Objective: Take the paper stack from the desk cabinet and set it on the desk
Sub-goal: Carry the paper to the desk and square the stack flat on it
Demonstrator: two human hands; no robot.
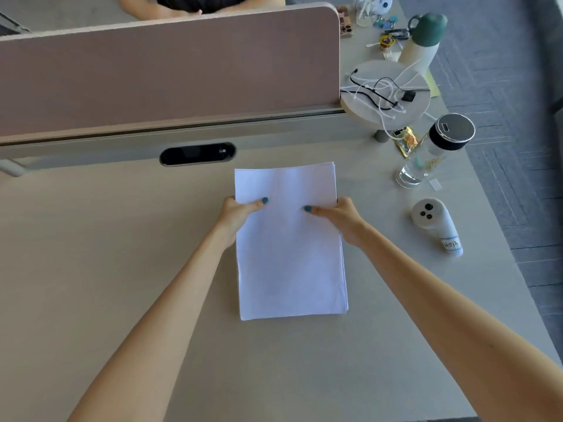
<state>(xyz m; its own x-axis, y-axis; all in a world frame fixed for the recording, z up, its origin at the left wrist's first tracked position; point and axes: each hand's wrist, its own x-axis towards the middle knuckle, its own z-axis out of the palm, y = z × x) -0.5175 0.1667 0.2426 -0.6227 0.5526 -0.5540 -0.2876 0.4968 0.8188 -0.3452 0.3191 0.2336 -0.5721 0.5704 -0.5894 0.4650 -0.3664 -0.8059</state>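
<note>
A white paper stack (289, 254) lies flat on the beige desk (122, 254), a little right of centre, its long side running away from me. My left hand (236, 216) grips its left edge near the far end, thumb on top and fingers underneath. On the opposite edge my right hand (342, 216) holds it the same way, thumb pressed on the top sheet. The desk cabinet is out of view.
A pink divider panel (167, 71) closes the desk's far side, a black cable slot (198, 153) below it. To the right stand a clear bottle (435, 153), a white controller (435, 225), a round stand with cables (385, 89) and a green-capped flask (422, 44). A person sits beyond the divider.
</note>
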